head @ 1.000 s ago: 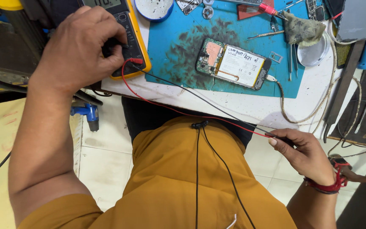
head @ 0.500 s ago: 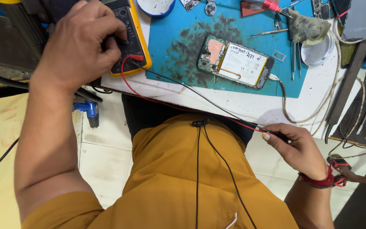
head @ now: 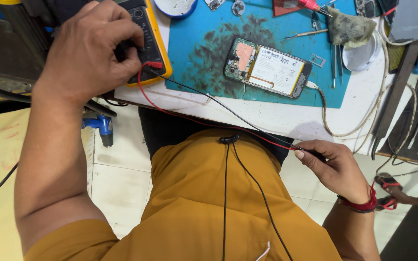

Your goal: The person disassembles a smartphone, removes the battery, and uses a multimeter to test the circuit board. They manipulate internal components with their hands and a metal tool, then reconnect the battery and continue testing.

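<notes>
At the near edge of the white counter (head: 286, 118), a yellow-cased multimeter (head: 147, 41) with a black face is covered by the left hand (head: 90, 50), whose fingers are curled down onto the dial area; the grip is closed loosely about the dial, though the fingertips themselves are hidden under the knuckles. From the meter's lower edge a thin red lead (head: 170, 110) and a thin black lead (head: 228, 110) are run in slack curves across the counter's rim and down toward the lap. There both leads are gathered in the right hand (head: 337, 166), held below the counter; its grip is pinched narrow, thumb against forefinger, around the dark probe ends, which are mostly concealed by the fingers. A red band (head: 361, 205) is worn at that wrist. On the counter a blue rubbery work mat (head: 194, 29), smudged with dark stains, is laid flat. In its middle an opened phone (head: 267, 68) is placed back-up, with a pale rectangular battery and a green circuit board exposed, and a grubby white cable (head: 337, 128) is plugged into its right end. Slim metal tweezers (head: 335, 60) lie just beside the phone, near a crumpled grey-green cloth (head: 349, 26) resting on a round white dish (head: 366, 55). A mustard-yellow fabric shirt (head: 209, 212) fills the lower view, with a thin black cord (head: 225, 193) hanging down it.
</notes>
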